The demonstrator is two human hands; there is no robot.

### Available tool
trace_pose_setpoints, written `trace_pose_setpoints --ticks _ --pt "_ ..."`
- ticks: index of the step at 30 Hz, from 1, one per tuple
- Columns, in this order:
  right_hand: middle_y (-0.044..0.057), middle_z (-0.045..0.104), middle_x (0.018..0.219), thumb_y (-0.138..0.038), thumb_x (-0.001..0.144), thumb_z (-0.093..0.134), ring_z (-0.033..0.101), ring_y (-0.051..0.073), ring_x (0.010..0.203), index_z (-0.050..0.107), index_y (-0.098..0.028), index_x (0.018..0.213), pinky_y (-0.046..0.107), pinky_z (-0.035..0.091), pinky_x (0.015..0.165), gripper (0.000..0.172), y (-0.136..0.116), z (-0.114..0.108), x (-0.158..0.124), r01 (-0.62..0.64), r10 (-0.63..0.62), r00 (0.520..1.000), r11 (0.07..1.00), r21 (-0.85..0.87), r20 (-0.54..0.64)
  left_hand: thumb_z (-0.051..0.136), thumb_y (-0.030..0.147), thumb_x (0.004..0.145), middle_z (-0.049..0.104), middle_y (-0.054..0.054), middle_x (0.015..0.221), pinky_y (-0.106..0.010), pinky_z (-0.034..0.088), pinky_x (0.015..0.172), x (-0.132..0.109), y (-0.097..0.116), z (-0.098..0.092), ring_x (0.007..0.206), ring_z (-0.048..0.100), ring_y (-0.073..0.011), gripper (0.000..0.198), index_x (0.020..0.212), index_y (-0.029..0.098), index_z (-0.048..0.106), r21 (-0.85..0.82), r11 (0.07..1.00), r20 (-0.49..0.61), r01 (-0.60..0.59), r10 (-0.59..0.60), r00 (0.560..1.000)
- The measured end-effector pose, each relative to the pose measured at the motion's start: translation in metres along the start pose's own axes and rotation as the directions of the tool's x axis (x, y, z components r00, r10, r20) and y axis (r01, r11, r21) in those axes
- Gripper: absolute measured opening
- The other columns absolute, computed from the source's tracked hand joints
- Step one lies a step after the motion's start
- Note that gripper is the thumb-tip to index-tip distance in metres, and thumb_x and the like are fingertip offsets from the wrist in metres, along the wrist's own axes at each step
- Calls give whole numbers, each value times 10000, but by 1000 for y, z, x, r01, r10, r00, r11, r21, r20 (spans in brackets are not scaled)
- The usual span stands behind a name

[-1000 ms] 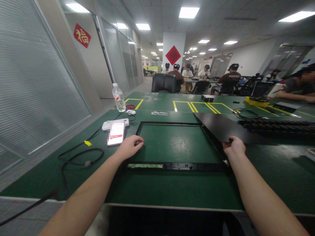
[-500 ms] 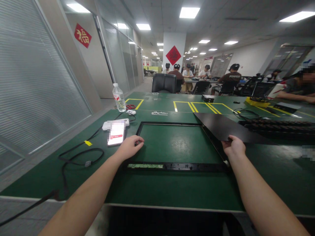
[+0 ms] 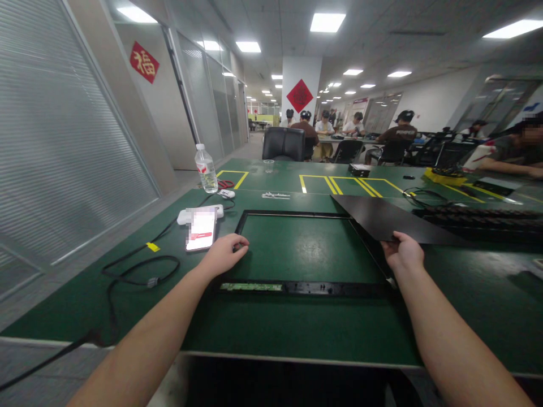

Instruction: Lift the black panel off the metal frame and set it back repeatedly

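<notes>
A thin black rectangular frame [image 3: 297, 214] lies flat on the green table. A strip of green circuit board [image 3: 250, 287] shows in its near side. My left hand [image 3: 227, 251] is closed round the frame's left side, fingers curled inward over the edge. On the right, my right hand [image 3: 403, 252] pinches the near edge of a flat black panel [image 3: 382, 217], thumb on top. The panel is tilted, partly over the frame's right side, which it hides in part. Whether its far edge touches the frame I cannot tell.
Left of the frame lie a lit phone [image 3: 201, 229], a white power strip [image 3: 182, 216] and a black cable [image 3: 127, 278]. Behind stand a water bottle [image 3: 206, 169] and a plastic cup [image 3: 268, 165]. Dark strips [image 3: 479, 220] lie at right. People sit farther back.
The black panel in my right hand has shifted slightly to the left, its tilt a little different. My left hand stays in place on the frame.
</notes>
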State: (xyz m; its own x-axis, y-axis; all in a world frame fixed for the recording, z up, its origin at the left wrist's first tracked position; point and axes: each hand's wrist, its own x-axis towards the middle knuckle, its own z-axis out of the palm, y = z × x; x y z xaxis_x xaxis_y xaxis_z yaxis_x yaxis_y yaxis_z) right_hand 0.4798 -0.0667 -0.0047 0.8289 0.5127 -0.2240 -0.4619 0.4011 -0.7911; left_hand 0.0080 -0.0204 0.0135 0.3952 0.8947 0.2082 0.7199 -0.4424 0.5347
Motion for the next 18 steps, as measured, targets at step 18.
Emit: trace_pose_setpoints --ticks 18 --pt "-1 624 723 15 730 560 616 120 543 554 -146 764 242 584 516 165 -5 6 -21 30 -30 1000 1000 -9 2 535 427 836 744 -112 1044 -424 543 856 0 1 -1 925 686 -295 326 953 193 730 -6 1000 18 10 -10 1000"
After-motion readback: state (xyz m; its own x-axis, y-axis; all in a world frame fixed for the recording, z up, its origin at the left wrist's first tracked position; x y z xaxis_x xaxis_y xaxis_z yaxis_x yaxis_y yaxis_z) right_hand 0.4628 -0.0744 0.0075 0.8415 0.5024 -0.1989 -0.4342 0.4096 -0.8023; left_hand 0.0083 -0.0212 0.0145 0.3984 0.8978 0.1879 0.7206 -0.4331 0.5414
